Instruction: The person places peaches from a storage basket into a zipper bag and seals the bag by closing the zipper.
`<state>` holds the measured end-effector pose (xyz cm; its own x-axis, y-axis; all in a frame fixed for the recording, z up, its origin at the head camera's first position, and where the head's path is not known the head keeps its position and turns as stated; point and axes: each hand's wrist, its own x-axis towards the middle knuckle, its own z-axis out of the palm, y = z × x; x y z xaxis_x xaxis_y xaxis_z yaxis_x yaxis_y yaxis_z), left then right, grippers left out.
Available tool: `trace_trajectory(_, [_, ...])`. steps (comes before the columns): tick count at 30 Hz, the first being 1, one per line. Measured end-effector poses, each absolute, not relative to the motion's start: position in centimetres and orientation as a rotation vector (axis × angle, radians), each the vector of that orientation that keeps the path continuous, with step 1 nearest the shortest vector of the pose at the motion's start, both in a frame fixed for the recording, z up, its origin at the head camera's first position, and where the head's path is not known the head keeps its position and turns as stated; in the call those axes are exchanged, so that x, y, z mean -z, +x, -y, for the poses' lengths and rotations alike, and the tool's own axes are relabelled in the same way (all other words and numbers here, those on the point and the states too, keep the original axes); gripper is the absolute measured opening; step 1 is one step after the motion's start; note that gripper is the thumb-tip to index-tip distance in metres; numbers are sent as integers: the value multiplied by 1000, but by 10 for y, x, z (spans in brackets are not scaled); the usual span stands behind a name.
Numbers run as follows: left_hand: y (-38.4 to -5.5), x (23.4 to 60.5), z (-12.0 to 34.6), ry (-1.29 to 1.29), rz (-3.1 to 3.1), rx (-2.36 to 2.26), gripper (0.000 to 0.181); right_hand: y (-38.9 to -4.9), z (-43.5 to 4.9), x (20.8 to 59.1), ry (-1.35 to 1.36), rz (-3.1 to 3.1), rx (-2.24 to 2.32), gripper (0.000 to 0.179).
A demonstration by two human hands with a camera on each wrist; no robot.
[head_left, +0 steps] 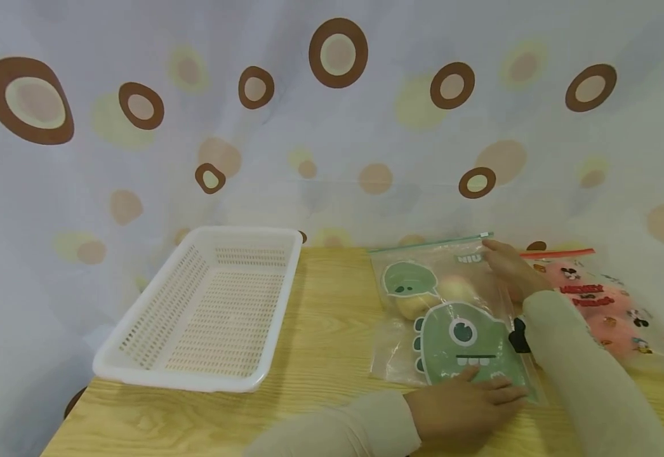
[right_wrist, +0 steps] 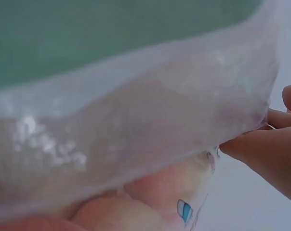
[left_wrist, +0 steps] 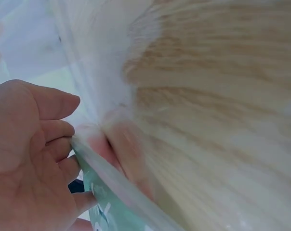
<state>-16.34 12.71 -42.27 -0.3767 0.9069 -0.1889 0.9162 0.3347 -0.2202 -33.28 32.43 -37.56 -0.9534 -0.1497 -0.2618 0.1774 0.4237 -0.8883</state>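
A clear zip bag (head_left: pixel 463 336) with a green cartoon monster print and a green zip strip lies on the wooden table, holding pale yellow, round, fruit-like things (head_left: pixel 414 306). At its upper right side edge, my right hand (head_left: pixel 511 266) pinches the plastic between thumb and fingers, which the right wrist view (right_wrist: pixel 266 149) also shows. My left hand (head_left: pixel 469 403) rests over the bag's lower end with its fingers stretched to the right. Close up in the left wrist view, the left fingertips (left_wrist: pixel 63 144) touch the bag's edge.
Right of it, partly behind my right arm, lies a second zip bag (head_left: pixel 600 304) with a red strip, cartoon prints and reddish contents. A white plastic basket (head_left: pixel 258 374) with slotted walls stands on the left of the table (head_left: pixel 326 317). A dotted cloth (head_left: pixel 332 127) hangs behind.
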Motion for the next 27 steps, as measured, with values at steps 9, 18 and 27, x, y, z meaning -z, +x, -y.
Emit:
trace_trajectory(9, [-162,429,-149,1698,-2560,477,57,-341,-335,389,-110,-2743,1212,60])
trace_trajectory(18, [-168,435,-169,1648,-2553,523,58,-352,-340,392,-179,-3002,803,66])
trace_trajectory(27, [-167,437,-170,1612,-2520,466,57,-345,-338,396,-15,-3089,758,64])
